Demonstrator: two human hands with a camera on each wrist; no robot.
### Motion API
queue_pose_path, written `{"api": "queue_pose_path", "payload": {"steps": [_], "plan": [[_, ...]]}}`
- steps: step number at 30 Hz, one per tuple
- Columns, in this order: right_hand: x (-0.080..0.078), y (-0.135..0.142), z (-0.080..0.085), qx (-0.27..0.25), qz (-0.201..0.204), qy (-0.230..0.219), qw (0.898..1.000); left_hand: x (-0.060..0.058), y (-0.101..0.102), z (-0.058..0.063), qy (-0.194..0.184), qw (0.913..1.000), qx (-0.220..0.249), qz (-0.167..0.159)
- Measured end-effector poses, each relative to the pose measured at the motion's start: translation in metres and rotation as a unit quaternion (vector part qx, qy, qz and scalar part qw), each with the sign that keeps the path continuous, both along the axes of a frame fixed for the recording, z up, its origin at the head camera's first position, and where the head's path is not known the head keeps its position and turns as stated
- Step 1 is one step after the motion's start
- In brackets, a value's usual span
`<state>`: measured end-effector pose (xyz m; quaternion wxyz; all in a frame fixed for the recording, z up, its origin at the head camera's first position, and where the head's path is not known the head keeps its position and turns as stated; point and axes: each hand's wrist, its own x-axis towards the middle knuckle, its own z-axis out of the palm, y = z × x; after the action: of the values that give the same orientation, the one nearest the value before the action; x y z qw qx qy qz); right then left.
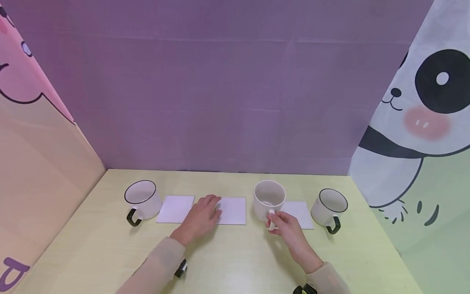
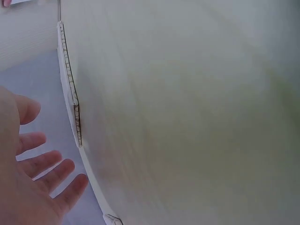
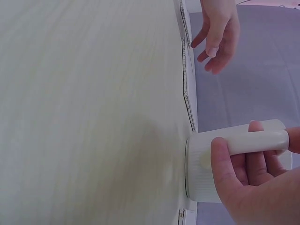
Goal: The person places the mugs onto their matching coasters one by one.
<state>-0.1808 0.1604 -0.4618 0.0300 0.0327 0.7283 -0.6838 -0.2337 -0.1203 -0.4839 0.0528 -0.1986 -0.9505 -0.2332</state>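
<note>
A plain white mug stands between the middle and right white flat pieces, its handle turned toward me. My right hand pinches that handle; in the right wrist view, fingers and thumb of the right hand curl round it beside the ribbed mug wall. The mug's base is at or very near the tabletop. My left hand hovers over the gap between the left white piece and the middle white piece. Its fingers are relaxed and hold nothing, as the left wrist view of the left hand shows.
At the left stands a white mug with black rim and handle; a similar black-handled mug stands at the right. The right white piece lies partly behind the held mug. A purple cloth borders the table's back.
</note>
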Motion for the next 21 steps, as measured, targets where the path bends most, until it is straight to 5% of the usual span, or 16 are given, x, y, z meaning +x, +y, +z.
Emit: {"api": "queue_pose_path", "payload": {"steps": [21], "plan": [[0.0001,-0.0002,0.0013,0.002,0.002,0.002,1.0,-0.0075,-0.0019,0.0057,-0.058,0.9971,-0.045,-0.019]]}}
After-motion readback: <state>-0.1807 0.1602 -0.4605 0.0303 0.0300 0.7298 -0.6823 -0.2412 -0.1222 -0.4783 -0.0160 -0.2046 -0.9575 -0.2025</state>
